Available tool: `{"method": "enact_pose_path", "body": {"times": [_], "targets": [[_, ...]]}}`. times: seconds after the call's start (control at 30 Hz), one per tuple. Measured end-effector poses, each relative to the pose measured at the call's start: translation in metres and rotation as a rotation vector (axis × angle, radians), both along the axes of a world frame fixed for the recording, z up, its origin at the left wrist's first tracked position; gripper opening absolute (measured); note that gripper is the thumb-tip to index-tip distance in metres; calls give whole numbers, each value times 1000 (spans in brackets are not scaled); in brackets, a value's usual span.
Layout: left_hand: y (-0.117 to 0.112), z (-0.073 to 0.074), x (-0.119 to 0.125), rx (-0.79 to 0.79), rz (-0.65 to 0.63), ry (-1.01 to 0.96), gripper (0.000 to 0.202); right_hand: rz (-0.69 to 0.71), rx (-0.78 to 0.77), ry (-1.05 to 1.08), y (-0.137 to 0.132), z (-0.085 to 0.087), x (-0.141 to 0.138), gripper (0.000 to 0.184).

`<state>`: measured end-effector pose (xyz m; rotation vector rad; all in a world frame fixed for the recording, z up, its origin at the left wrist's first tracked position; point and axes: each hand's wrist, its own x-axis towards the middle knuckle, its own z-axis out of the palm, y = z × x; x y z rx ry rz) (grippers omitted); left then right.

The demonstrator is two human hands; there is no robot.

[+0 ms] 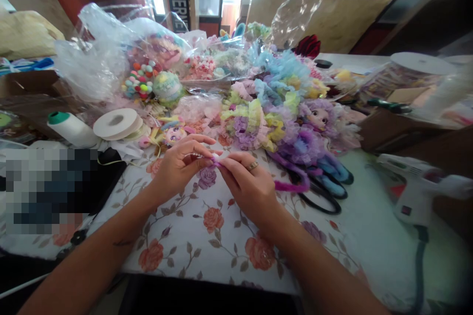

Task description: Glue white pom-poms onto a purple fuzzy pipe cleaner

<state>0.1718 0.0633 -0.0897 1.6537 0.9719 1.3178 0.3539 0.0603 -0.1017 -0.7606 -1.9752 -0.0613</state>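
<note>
Above the flowered tablecloth (177,251), both hands meet at a small white and purple piece (216,158), too small to name. My left hand (181,162) pinches it between thumb and index finger, its other fingers loosely extended. Closed around the same piece from the other side is my right hand (249,174), which wears a ring. Just beyond the hands lie a small doll face (174,134) and a heap of ruffled pastel fabric (246,125). A fuzzy magenta strip (291,186) lies to the right of my right hand.
A hot glue gun (417,187) stands at the right, its cord running toward me. At the left are a thread cone (72,128) and a ribbon spool (117,124). Plastic bags (96,54), pompoms (140,78) and a purple-haired doll (320,115) crowd the back.
</note>
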Motion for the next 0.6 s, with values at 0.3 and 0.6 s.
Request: {"method": "enact_pose_path", "body": {"times": [0.3,0.6], "targets": [[0,-2,-3,97,10,125,4,55,-40,104,1,2,-2,14],[2,-3,-5,123,-16,172,5,86,-137,141,4,2,-1,10]]}}
